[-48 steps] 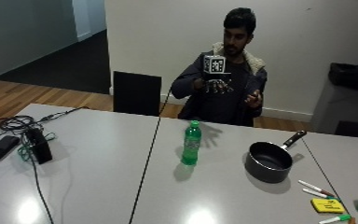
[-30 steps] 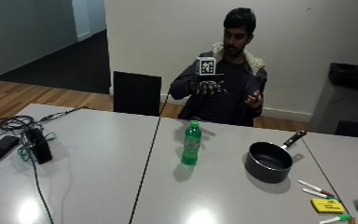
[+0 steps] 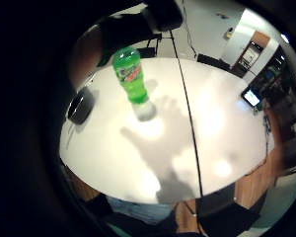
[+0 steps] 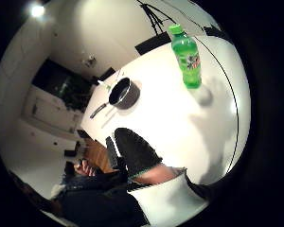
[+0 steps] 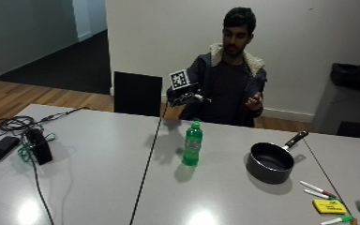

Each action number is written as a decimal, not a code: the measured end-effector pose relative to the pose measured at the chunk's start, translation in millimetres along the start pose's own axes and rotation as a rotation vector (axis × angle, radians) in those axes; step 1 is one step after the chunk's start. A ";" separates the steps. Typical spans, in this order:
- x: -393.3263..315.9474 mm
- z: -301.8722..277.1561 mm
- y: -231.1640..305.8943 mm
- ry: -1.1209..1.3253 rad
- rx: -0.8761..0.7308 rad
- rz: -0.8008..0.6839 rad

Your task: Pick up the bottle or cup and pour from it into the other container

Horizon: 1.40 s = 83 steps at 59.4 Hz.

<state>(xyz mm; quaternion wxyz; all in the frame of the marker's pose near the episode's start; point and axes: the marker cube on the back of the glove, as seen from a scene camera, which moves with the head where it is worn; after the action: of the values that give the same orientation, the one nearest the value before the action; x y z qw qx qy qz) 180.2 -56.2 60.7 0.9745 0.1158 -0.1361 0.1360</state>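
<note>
On the bench (image 5: 93, 187), the green bottle (image 5: 192, 144) is standing upright and capped, with the black saucepan (image 5: 271, 161) near it on the side away from the centre seam, handle angled off. The gloved right hand (image 5: 188, 97) is being held in the air above and behind the bottle, grip spread wide and holding nothing, likely staged for a reach down to it.

Along the table's (image 5: 93, 183) left edge a black box (image 5: 36, 146) stands upright, with tangled cables (image 5: 14, 123) and a flat black device (image 5: 1, 147) beside it. Near the right corner lie markers (image 5: 317, 190) and a yellow pad (image 5: 328, 206). A dark chair (image 5: 138, 93) stands behind.
</note>
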 end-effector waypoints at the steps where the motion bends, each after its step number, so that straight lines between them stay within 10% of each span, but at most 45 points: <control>1: 6.3 2.5 -1.5 -0.018 -0.007 -0.040; 7: 41.4 19.3 -14.8 -0.133 -0.130 -0.176; 12: 47.1 46.8 -48.7 -0.242 0.051 0.146; 22: 59.5 83.1 -73.9 -0.437 -0.030 0.238; 44: 58.5 157.4 -124.2 -0.740 0.061 0.088; 55: 56.2 171.3 -130.4 -0.855 0.144 0.274; 83: 46.6 164.6 -128.7 -0.738 0.109 0.159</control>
<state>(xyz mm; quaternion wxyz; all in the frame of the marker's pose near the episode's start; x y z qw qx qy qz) 223.1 -209.1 204.3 0.8387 0.1977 -0.4791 0.1672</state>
